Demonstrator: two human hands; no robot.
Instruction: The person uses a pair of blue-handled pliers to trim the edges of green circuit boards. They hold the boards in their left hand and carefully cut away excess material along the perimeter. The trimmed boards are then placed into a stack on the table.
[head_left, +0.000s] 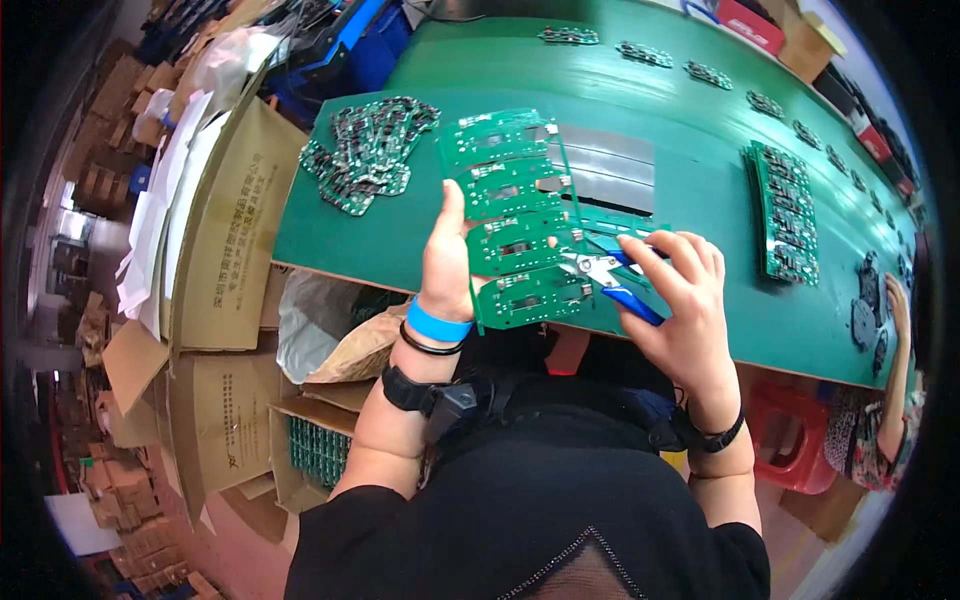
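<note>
A person's two bare hands, seen from above, meet over a green worktable [335, 235]. Between them, left of centre, is a green circuit-board panel [515, 217], made of four boards joined in a row. Its long axis runs from near to far, leaning only slightly, with the near end just past the table's near edge.

The left hand [452, 262] grips the panel from its left side: the thumb points to the far side along the left edge, and the other fingers are mostly hidden beneath. The right hand [682, 315] is wrapped around blue-handled cutters [603, 270], its fingers curled on the spread handles.

The key relation is at the panel's right edge. The cutters come in from the right, pointing left, roughly across the panel's long axis, and their metal tips lie at that edge, around where the two nearest boards join. Whether the tips touch the panel, or how far apart they stand, I cannot tell. The right hand is nearer this spot; the left palm is across the panel.

A heap of loose boards [370, 150] lies far left, and a stack of panels [785, 215] stands well to the right
</note>
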